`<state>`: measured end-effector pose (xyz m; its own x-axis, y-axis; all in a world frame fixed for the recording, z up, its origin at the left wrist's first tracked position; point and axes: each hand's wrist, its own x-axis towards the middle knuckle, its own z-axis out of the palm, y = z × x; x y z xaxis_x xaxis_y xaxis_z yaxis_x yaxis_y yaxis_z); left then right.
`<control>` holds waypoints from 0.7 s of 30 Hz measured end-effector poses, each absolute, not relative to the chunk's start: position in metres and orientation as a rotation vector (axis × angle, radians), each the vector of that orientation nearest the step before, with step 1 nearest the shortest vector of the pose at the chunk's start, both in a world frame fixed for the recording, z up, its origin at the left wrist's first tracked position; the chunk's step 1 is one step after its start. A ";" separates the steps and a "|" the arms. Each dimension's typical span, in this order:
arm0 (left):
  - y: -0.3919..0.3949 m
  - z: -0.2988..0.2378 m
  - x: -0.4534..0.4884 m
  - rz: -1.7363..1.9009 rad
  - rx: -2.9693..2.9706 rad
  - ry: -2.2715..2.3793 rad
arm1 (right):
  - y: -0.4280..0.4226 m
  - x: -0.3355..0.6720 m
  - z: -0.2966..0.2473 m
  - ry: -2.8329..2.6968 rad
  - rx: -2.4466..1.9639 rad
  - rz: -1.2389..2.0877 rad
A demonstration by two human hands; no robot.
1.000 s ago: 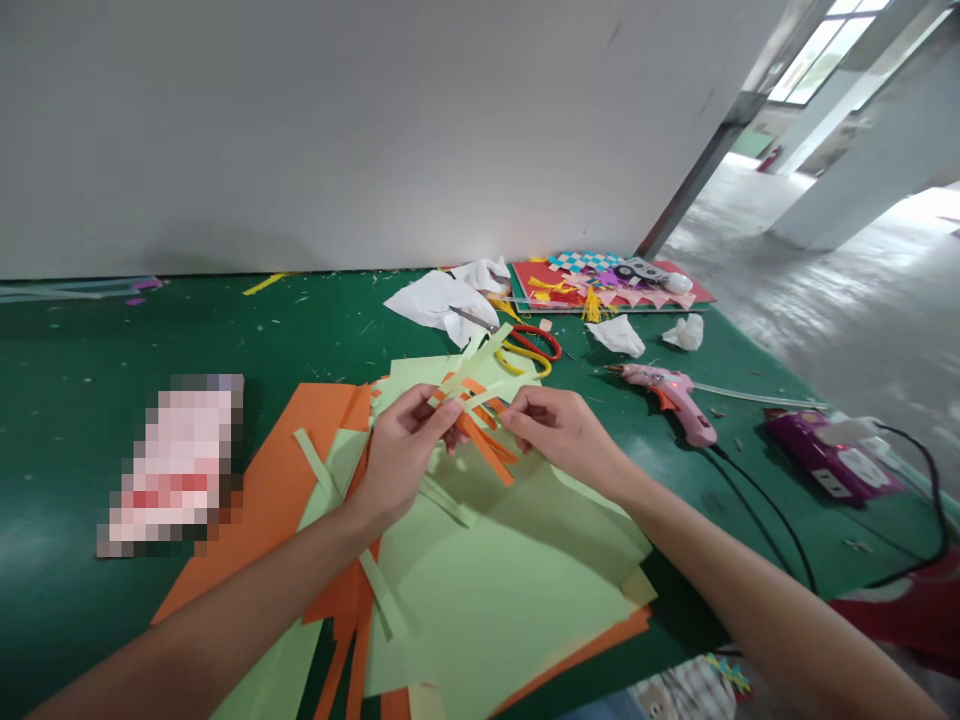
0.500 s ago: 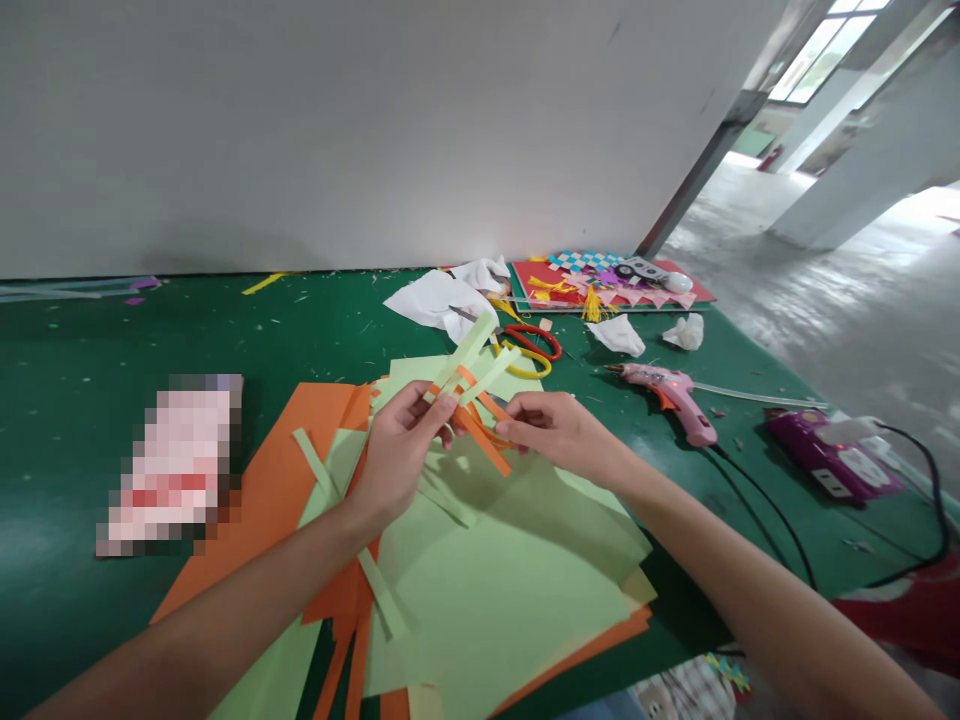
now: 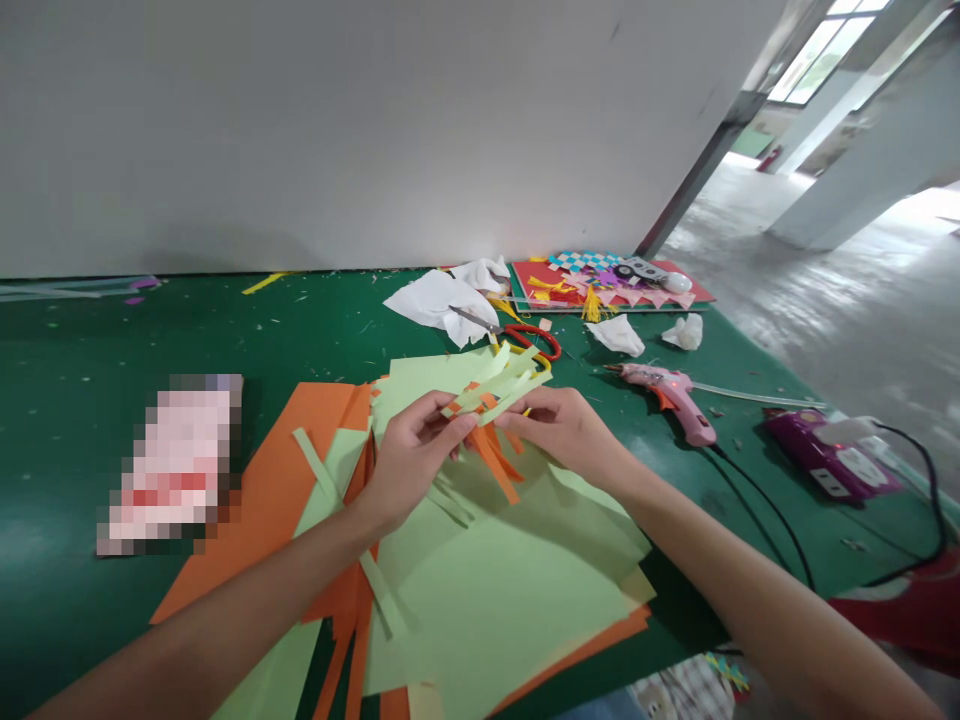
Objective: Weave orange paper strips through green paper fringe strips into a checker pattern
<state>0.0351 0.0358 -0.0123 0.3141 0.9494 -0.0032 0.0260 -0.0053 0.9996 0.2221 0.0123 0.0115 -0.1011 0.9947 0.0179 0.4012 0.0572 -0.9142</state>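
Orange and pale green paper strips (image 3: 499, 385), woven together, are held up between my two hands. My left hand (image 3: 412, 440) pinches the weave at its left side, thumb on top. My right hand (image 3: 551, 420) has its thumb and fingers closed at the right side of the same strips. Loose green ends point up and away; orange ends (image 3: 499, 465) hang down toward me. Fingertips under the weave are partly hidden. Below lie light green paper sheets (image 3: 510, 580) and orange sheets (image 3: 255, 500), with a loose green strip (image 3: 382, 595) on them.
Scissors (image 3: 536, 340) with red and yellow handles lie beyond my hands, near white crumpled paper (image 3: 435, 305). A pink glue gun (image 3: 675, 395) and a purple power strip (image 3: 832, 455) are to the right, cords trailing. Paper crafts (image 3: 600, 280) sit by the wall; a blurred-out item (image 3: 176, 460) lies left.
The woven strips have been turned and tilted, so the green ends now lean right and the orange ends hang lower. My right hand has come closer to the weave.
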 end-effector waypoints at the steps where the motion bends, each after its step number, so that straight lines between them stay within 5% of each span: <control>1: 0.036 -0.013 0.035 0.964 1.362 0.992 | 0.012 0.223 0.011 -1.602 -1.452 1.045; 21: 0.037 -0.013 0.035 0.975 1.363 0.978 | 0.013 0.223 0.017 -1.689 -1.519 1.268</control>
<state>0.0354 0.0367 -0.0132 0.3105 0.9505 0.0100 0.0137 -0.0150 0.9998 0.2232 0.0130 0.0169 -0.2246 0.9548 -0.1948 0.4537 -0.0744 -0.8880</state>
